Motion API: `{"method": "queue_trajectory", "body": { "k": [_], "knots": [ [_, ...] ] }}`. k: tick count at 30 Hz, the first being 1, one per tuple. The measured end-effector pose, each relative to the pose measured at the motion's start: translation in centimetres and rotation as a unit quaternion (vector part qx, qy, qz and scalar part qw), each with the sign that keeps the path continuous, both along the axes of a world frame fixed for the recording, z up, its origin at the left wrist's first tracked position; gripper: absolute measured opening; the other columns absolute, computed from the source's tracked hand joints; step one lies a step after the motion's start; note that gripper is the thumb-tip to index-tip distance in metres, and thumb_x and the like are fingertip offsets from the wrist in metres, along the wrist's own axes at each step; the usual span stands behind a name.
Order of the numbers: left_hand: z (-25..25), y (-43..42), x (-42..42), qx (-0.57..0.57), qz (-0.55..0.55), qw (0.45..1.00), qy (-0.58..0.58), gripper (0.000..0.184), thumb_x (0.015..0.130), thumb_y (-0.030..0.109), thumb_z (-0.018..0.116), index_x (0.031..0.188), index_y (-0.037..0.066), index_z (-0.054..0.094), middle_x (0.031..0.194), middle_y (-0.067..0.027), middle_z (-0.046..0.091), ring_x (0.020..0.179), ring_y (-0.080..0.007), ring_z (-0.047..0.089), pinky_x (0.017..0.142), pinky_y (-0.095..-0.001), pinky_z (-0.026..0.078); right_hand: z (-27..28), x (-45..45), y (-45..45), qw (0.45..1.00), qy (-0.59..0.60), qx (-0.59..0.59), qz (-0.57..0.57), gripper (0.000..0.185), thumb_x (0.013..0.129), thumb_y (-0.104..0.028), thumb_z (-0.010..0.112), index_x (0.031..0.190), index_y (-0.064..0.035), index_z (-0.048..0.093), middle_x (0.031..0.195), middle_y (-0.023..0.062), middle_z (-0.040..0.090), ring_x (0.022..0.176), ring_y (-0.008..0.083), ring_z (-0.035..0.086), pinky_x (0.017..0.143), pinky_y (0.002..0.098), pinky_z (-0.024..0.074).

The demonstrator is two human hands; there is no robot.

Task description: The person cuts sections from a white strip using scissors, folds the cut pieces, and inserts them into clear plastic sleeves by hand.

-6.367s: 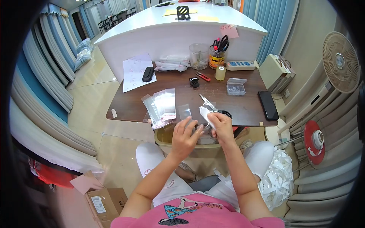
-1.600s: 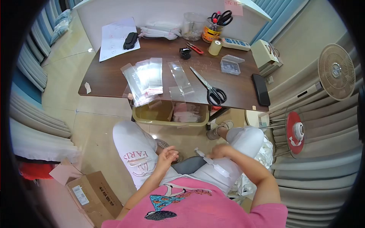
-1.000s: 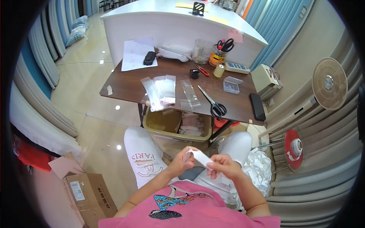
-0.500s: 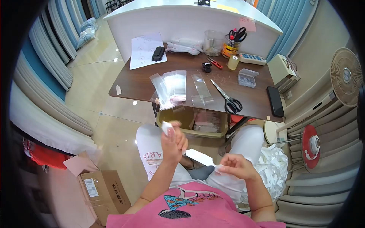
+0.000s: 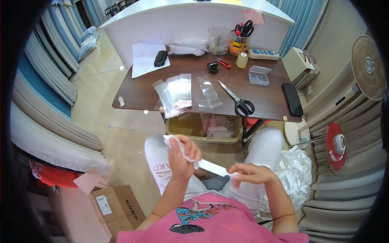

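Observation:
My left hand (image 5: 182,158) is raised over my lap, its fingers closed around a folded white strip. One end of the bundle sticks out past the thumb. From the lower side of this hand, a flat white length of the strip (image 5: 213,167) runs across to my right hand (image 5: 252,175). There, the thumb and fingers pinch its far end. The strip looks thin and flexible, but its exact kind does not show. Beside my right leg sits a large pile of loose white strips (image 5: 289,178).
On the brown table (image 5: 139,97) lie clear plastic sleeves (image 5: 178,91), black-handled scissors (image 5: 237,100), a phone (image 5: 292,99), a tape roll (image 5: 242,60) and a small clear box (image 5: 259,76). Below is a beige bin (image 5: 186,139). A cardboard box (image 5: 117,204) stands at left, a fan (image 5: 368,65) at right.
My left hand has turned and lowered slightly, and more of the folded strip shows above its thumb. My right hand keeps its pinch, with its fingers a little straighter. The view has shifted slightly.

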State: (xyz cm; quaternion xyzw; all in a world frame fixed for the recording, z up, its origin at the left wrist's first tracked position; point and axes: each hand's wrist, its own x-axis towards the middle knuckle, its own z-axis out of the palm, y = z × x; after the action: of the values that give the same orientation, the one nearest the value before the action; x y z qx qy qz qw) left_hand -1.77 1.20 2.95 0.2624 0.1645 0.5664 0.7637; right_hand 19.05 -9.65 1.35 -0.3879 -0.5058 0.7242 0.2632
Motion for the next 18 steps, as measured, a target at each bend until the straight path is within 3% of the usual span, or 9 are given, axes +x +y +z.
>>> {"method": "queue_trajectory", "body": {
  "k": [3, 4, 6, 7, 12, 13, 14, 16, 18],
  "knots": [
    [-0.4, 0.0, -0.2, 0.024, 0.015, 0.998, 0.065, 0.038, 0.087, 0.042, 0.042, 0.091, 0.006, 0.049, 0.058, 0.0021, 0.036, 0.047, -0.0055, 0.033, 0.04, -0.0203, 0.03, 2.0, 0.1, -0.4, 0.997, 0.039, 0.011, -0.062, 0.021, 0.087, -0.018, 0.049, 0.097, 0.0, 0.051, 0.086, 0.0061, 0.059, 0.071, 0.0094, 0.056, 0.063, 0.022, 0.0434],
    [-0.8, -0.1, 0.2, 0.048, 0.015, 0.991, 0.127, 0.039, 0.086, 0.043, 0.043, 0.093, 0.006, 0.049, 0.059, 0.0025, 0.037, 0.047, -0.0045, 0.033, 0.04, -0.0195, 0.029, 3.4, -1.1, -0.3, 0.985, 0.042, -0.011, -0.169, 0.011, 0.08, -0.009, 0.057, 0.085, 0.0007, 0.058, 0.097, 0.0133, 0.057, 0.084, 0.0145, 0.056, 0.073, 0.0252, 0.0425],
    [-2.7, -1.6, 1.1, 0.108, -0.052, 0.977, 0.176, 0.049, 0.08, 0.05, 0.051, 0.099, 0.005, 0.049, 0.072, 0.0012, 0.048, 0.052, -0.0029, 0.036, 0.043, -0.0189, 0.03, 4.3, -3.5, 1.6, 0.929, 0.056, 0.273, -0.244, 0.008, 0.077, -0.008, 0.06, 0.08, -0.0009, 0.06, 0.118, 0.0158, 0.044, 0.107, 0.0201, 0.045, 0.087, 0.0313, 0.0353],
    [-3.4, -2.5, 1.9, 0.145, -0.077, 0.97, 0.181, 0.053, 0.078, 0.052, 0.053, 0.1, 0.004, 0.049, 0.077, 0.0005, 0.05, 0.054, -0.003, 0.038, 0.044, -0.0186, 0.03, 4.3, -4.4, 2.3, 0.928, 0.09, 0.252, -0.26, 0.006, 0.075, -0.007, 0.061, 0.078, -0.0028, 0.061, 0.13, 0.0149, 0.03, 0.118, 0.0235, 0.032, 0.096, 0.0368, 0.0257],
    [-2.3, -4.0, 2.1, 0.13, -0.077, 0.976, 0.159, 0.047, 0.082, 0.05, 0.045, 0.093, 0.004, 0.048, 0.071, -0.003, 0.05, 0.071, -0.0086, 0.047, 0.066, -0.0247, 0.041, 3.1, -6.6, 3.5, 0.897, 0.024, 0.315, -0.31, 0.02, 0.084, -0.017, 0.052, 0.099, -0.0052, 0.057, 0.13, 0.0116, 0.03, 0.112, 0.0206, 0.04, 0.096, 0.0349, 0.0278],
    [-1.9, -3.3, 1.7, 0.076, -0.089, 0.985, 0.13, 0.045, 0.084, 0.049, 0.043, 0.09, 0.005, 0.048, 0.068, -0.0035, 0.049, 0.072, -0.0102, 0.048, 0.071, -0.0272, 0.042, 2.2, -5.9, 3.1, 0.929, 0.07, 0.228, -0.283, 0.03, 0.087, -0.025, 0.046, 0.107, -0.0037, 0.051, 0.125, 0.0116, 0.035, 0.112, 0.02, 0.04, 0.094, 0.0339, 0.0299],
    [-0.9, -2.1, 2.2, 0.124, -0.017, 0.988, 0.093, 0.042, 0.087, 0.049, 0.035, 0.081, 0.009, 0.046, 0.06, -0.0033, 0.042, 0.058, -0.0132, 0.042, 0.059, -0.0279, 0.041, 1.2, -4.9, 2.7, 0.951, 0.115, 0.139, -0.252, 0.04, 0.09, -0.034, 0.039, 0.114, -0.0023, 0.046, 0.121, 0.0116, 0.04, 0.111, 0.0194, 0.041, 0.092, 0.0329, 0.032],
    [0.5, -0.6, 0.7, 0.06, 0.007, 0.997, 0.044, 0.041, 0.088, 0.048, 0.032, 0.082, 0.01, 0.046, 0.057, -0.0008, 0.036, 0.053, -0.0122, 0.037, 0.056, -0.0281, 0.039, -0.8, -1.6, 1.9, 0.999, 0.03, 0.001, -0.028, 0.044, 0.093, -0.037, 0.027, 0.119, -0.0039, 0.041, 0.101, 0.0066, 0.053, 0.093, 0.0133, 0.051, 0.082, 0.0257, 0.0392],
    [1.2, 0.2, -0.4, 0.038, 0.057, 0.997, 0.044, 0.041, 0.088, 0.047, 0.032, 0.08, 0.009, 0.045, 0.056, 0.0006, 0.031, 0.051, -0.0105, 0.035, 0.05, -0.0255, 0.037, 0.1, -0.7, 0.8, 0.999, 0.028, 0.006, 0.028, 0.033, 0.093, -0.028, 0.035, 0.11, -0.002, 0.046, 0.081, -0.0001, 0.055, 0.077, 0.0083, 0.052, 0.068, 0.0231, 0.0419]
  ]
}}
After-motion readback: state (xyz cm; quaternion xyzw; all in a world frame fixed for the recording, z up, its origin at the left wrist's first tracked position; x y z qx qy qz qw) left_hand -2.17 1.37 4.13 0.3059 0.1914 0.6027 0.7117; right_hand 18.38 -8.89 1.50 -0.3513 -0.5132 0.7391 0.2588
